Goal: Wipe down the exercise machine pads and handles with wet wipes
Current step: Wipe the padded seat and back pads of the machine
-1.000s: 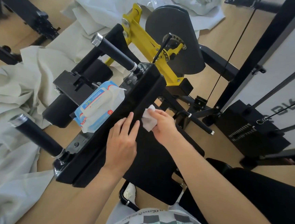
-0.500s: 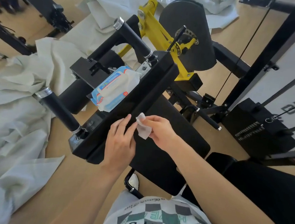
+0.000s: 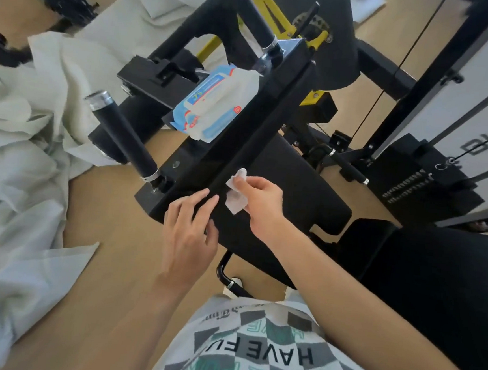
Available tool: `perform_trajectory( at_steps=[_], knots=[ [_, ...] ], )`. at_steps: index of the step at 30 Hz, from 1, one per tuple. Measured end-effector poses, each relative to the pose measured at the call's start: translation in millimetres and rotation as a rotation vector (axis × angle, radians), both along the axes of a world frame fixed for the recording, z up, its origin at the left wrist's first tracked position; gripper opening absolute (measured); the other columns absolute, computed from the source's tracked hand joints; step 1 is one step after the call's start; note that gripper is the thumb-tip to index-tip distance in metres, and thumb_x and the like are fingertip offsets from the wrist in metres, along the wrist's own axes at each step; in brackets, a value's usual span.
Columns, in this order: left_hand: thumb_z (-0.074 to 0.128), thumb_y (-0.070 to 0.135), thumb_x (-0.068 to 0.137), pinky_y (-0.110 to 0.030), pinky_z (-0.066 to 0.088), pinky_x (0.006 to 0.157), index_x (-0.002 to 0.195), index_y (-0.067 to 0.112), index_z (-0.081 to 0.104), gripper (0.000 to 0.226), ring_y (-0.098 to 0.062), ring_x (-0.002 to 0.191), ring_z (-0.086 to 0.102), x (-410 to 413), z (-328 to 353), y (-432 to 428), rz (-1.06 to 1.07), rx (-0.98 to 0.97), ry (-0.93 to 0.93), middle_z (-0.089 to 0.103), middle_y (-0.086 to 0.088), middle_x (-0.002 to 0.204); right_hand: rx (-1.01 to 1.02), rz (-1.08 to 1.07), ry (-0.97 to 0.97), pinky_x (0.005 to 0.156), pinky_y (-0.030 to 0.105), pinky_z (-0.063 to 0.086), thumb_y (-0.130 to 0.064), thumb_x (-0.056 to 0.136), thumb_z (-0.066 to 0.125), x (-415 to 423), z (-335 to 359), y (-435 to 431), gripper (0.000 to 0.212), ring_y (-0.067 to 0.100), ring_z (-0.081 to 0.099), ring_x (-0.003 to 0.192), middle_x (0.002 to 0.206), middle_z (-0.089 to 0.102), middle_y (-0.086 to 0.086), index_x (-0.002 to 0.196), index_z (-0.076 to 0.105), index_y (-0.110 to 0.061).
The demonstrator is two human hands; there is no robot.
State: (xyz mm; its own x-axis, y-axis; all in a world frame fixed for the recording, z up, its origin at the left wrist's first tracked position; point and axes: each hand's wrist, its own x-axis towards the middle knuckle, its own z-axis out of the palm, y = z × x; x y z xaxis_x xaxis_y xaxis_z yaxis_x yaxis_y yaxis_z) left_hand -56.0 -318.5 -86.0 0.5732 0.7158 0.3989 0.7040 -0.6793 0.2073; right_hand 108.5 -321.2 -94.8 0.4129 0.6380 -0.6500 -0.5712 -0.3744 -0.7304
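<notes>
Two hands meet at the long black vinyl pad: the right hand pinches a crumpled white wet wipe against its edge, while the left hand, fingers straight and empty, rests alongside, likely steadying it.

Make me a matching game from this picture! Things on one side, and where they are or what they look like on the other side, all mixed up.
Things:
1. wet wipe
2. pack of wet wipes
3. left hand
4. handle

Descriptions:
A. lying beside the long black pad
B. pinched in the right hand
C. black with a silver end cap
D. straight fingers touching the pad

Pairs: 1-B, 2-A, 3-D, 4-C
</notes>
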Motion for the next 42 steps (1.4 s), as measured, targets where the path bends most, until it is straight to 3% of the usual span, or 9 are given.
perform_trajectory(
  at_steps=[7,9,12,15,20,23,29,34,42],
  knots=[
    [0.065,-0.008,0.088,-0.043,0.051,0.103,0.124,0.0,0.07,0.037,-0.03,0.12,0.06,-30.7,-3.5,13.0,-0.306,-0.067,-0.125,0.066,-0.014,0.127,0.065,0.405,-0.132,0.094,0.051,0.057,-0.038,0.088,0.075,-51.8,-7.7,-44.3,0.023,0.036,0.07,0.102,0.1,0.074,0.015,0.097,0.077,-0.016],
    [0.066,-0.007,0.087,-0.044,0.051,0.102,0.124,0.002,0.071,0.038,-0.029,0.121,0.06,-34.6,-5.7,17.0,-0.354,-0.09,-0.144,0.067,-0.012,0.127,0.019,0.395,-0.175,0.094,0.052,0.056,-0.039,0.091,0.072,-54.8,-9.1,-60.7,0.021,0.028,0.071,0.092,0.093,0.075,0.008,0.093,0.076,-0.018],
    [0.067,0.002,0.088,-0.043,0.049,0.104,0.124,0.007,0.072,0.037,-0.026,0.124,0.059,-37.0,-7.0,16.1,-0.415,-0.138,-0.138,0.068,-0.006,0.129,-0.066,0.338,-0.195,0.074,0.03,0.056,-0.035,0.097,0.066,-60.6,-7.4,-93.6,0.019,0.004,0.062,0.069,0.075,0.066,-0.01,0.095,0.074,-0.018],
    [0.064,0.016,0.093,-0.037,0.044,0.109,0.127,0.012,0.071,0.034,-0.021,0.128,0.057,-36.0,-5.0,7.4,-0.494,-0.238,-0.155,0.068,-0.002,0.133,-0.082,0.252,-0.113,0.077,0.028,0.051,-0.037,0.097,0.064,-70.1,-4.1,-128.0,0.022,0.008,0.063,0.076,0.082,0.066,-0.008,0.1,0.074,-0.017],
    [0.059,0.035,0.101,-0.017,0.049,0.095,0.148,0.027,0.052,0.048,-0.001,0.118,0.059,-22.1,6.7,-20.0,-0.625,-1.089,-0.036,0.066,0.014,0.128,0.0,-0.058,0.097,0.096,0.04,0.054,-0.031,0.107,0.045,-76.4,13.1,-172.0,0.039,0.028,0.067,0.112,0.122,0.07,0.013,0.129,0.065,-0.007],
    [0.065,0.028,0.099,-0.015,0.052,0.079,0.128,0.03,0.066,0.028,-0.001,0.102,0.064,-4.6,11.8,-41.9,-0.552,-1.395,-0.071,0.07,0.017,0.105,0.005,-0.211,0.124,0.097,0.039,0.056,-0.039,0.107,0.039,-75.8,28.2,-195.2,0.042,0.027,0.069,0.114,0.121,0.072,0.011,0.125,0.067,-0.013],
    [0.072,0.032,0.094,-0.032,0.06,0.078,0.091,0.018,0.072,0.014,-0.021,0.087,0.07,30.8,20.6,-84.7,-0.397,-1.544,-0.129,0.072,0.0,0.088,-0.046,-0.186,-0.317,0.094,0.049,0.059,-0.027,0.087,0.075,-62.6,41.4,-249.8,0.044,0.021,0.071,0.109,0.115,0.073,0.0,0.127,0.062,-0.019],
    [0.076,0.023,0.091,-0.049,0.062,0.086,0.095,0.016,0.069,0.011,-0.029,0.095,0.072,66.8,35.2,-132.5,-0.456,-1.618,-0.097,0.071,-0.006,0.098,-0.027,-0.417,-0.402,0.09,0.053,0.059,-0.038,0.09,0.065,-36.5,54.9,-299.3,0.03,0.024,0.073,0.102,0.106,0.075,0.003,0.111,0.071,-0.017],
    [0.066,0.007,0.096,-0.035,0.062,0.086,0.102,0.013,0.077,0.014,-0.019,0.094,0.074,127.8,51.6,-219.7,-0.466,-1.61,-0.02,0.076,-0.004,0.099,0.062,-0.7,-0.34,0.085,0.04,0.06,-0.026,0.105,0.048,19.8,84.4,-396.0,0.02,0.028,0.066,0.106,0.112,0.065,0.013,0.109,0.062,-0.012]
  ],
)
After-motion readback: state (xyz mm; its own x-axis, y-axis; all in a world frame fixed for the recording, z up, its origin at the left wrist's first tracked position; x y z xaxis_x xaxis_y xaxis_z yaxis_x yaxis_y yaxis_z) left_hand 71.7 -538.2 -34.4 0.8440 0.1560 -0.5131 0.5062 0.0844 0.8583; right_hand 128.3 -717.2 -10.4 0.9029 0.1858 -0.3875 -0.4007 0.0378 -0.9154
